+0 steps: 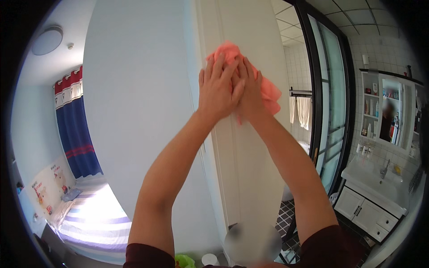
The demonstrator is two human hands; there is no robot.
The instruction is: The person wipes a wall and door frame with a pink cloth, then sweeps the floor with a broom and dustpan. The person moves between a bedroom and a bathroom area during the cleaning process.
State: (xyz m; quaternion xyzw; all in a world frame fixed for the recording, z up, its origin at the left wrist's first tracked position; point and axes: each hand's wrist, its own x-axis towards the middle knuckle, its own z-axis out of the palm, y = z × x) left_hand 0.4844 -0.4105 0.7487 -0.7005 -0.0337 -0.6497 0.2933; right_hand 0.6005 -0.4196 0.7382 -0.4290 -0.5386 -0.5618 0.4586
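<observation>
A salmon-pink cloth (269,90) lies bunched and creased against an upright cream door casing or panel (251,160). My left hand (218,90) presses its upper left part, palm toward the surface and fingers pointing up. Close beside it, my right hand (251,92) presses on the cloth too, and the two hands overlap at the thumbs. One corner of the cloth spreads out to the right of my right hand, and a small end hangs below. Both arms reach upward, bare below dark sleeves.
Left of the casing stands a pale blue wall (140,100), with a striped bed (90,227) and a curtain (73,130) beyond. On the right are a black-framed sliding glass door (315,83), a washbasin (375,181) and a mirror cabinet (372,110). A green bag (185,261) sits low down.
</observation>
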